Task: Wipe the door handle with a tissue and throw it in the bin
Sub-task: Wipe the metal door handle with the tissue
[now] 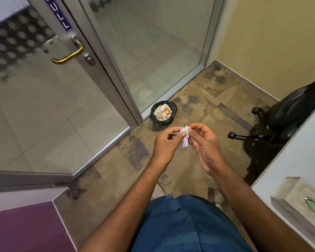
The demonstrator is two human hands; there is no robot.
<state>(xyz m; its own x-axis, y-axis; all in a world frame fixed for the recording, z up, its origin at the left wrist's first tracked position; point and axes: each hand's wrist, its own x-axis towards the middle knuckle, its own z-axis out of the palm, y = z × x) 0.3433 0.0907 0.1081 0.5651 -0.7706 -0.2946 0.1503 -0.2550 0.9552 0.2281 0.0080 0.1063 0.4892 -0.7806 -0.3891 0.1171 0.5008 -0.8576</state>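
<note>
A small crumpled white tissue (185, 138) is pinched between my left hand (166, 144) and my right hand (205, 142), both held in front of me above the floor. The brass door handle (69, 55) sits on the glass door's metal frame at the upper left, well away from both hands. A small black bin (163, 113) lined with a dark bag and full of used tissues stands on the floor by the door frame, just beyond my hands.
A blue PULL sign (60, 15) and a lock cylinder (89, 59) flank the handle. A black office chair (280, 115) stands at the right. A white counter with a tissue box (296, 199) is at the lower right. A purple surface (25, 230) fills the lower left.
</note>
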